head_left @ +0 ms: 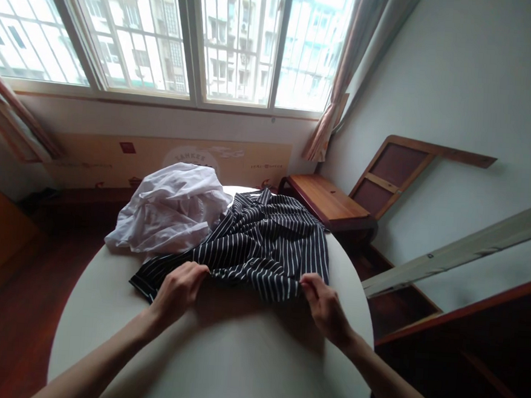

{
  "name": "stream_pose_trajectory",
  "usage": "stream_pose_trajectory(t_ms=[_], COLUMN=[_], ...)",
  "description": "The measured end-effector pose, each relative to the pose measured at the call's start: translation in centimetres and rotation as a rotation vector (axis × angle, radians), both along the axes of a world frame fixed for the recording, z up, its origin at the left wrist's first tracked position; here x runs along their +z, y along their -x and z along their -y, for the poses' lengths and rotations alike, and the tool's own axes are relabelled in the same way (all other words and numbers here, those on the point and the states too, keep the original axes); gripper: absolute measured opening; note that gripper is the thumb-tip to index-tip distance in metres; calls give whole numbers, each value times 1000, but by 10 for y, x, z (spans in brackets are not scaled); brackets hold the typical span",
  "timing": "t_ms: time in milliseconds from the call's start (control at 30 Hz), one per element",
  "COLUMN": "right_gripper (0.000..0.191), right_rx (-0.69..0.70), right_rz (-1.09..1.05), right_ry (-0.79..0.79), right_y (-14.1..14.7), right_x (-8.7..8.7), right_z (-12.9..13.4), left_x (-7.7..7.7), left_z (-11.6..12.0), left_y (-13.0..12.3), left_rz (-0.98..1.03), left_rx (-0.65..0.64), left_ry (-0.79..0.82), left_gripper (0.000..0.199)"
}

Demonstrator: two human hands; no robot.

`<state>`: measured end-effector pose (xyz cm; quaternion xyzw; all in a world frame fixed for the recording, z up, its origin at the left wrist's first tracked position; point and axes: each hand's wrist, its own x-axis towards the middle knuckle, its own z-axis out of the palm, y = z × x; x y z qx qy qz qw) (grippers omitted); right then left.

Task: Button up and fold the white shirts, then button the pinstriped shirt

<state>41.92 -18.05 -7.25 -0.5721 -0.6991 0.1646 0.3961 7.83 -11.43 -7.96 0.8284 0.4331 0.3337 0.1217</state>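
Observation:
A black shirt with white stripes point(272, 230) lies spread and wrinkled on a round white table point(236, 360), its collar toward the window. My left hand point(182, 287) pinches the shirt's near edge on the left. On the right, my right hand point(324, 303) pinches the same edge, which is lifted a little and stretched between both hands. One sleeve reaches out past my left hand. Beside the shirt, at the back left of the table, sits a crumpled heap of white cloth point(169, 207), touching it.
Behind the table a low wooden bench point(329, 197) stands by the right wall, with a wooden frame panel point(388, 171) leaning there. Barred windows point(235, 39) with tied curtains point(325, 130) fill the far wall. A long pale board point(466, 252) slants at the right.

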Motion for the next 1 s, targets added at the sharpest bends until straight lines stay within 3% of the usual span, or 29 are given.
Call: stream_pose_trajectory(t_ms=[67,100,200,267,300,333,367,400,500,533,600,700,800,900,1000], right_gripper=[23,25,26,28,30,35,39,41,46,50,63,74,79,81,82], right_rx=[49,134,576,854,937,972,953,887,534,424,322,387,420,442,484], right_rz=[-106,-122,-23,77,109,121,117,108,158,221,367,531,595,597,580], right_ry=[119,221,636,902,994,1051,1059,1008,612,472,322,327,303,273,275], right_y=[-14,-20,-33,-36,-36,-36,-35,-34,-22,-15,1,26,41,48,57], right_x=[27,37,47,41,37,34,33,33,33,31,20,-6,-24,-28,-27], right_z=[5,9,21,25,24,21,16,9,-24,-35,-56,-73,-73,-66,-61], left_x=[28,42,72,76,74,70,66,61,44,37,21,1,-5,14,54], left_z=[4,10,33,43,43,39,32,22,-18,-30,-49,-56,-50,-54,-77], left_y=[10,15,20,15,10,6,1,-3,-11,-13,-18,-24,-24,-15,3], left_rz=[242,314,214,-12,-111,-176,-206,-214,-245,-292,-417,-540,-404,-80,147], left_rx=[54,1,-405,-763,-886,-926,-867,-713,-43,115,286,289,208,228,308], left_ry=[125,225,563,797,876,899,854,742,250,144,57,38,22,99,151], left_gripper=[23,25,27,27,30,35,39,41,40,41,42,26,20,23,27])
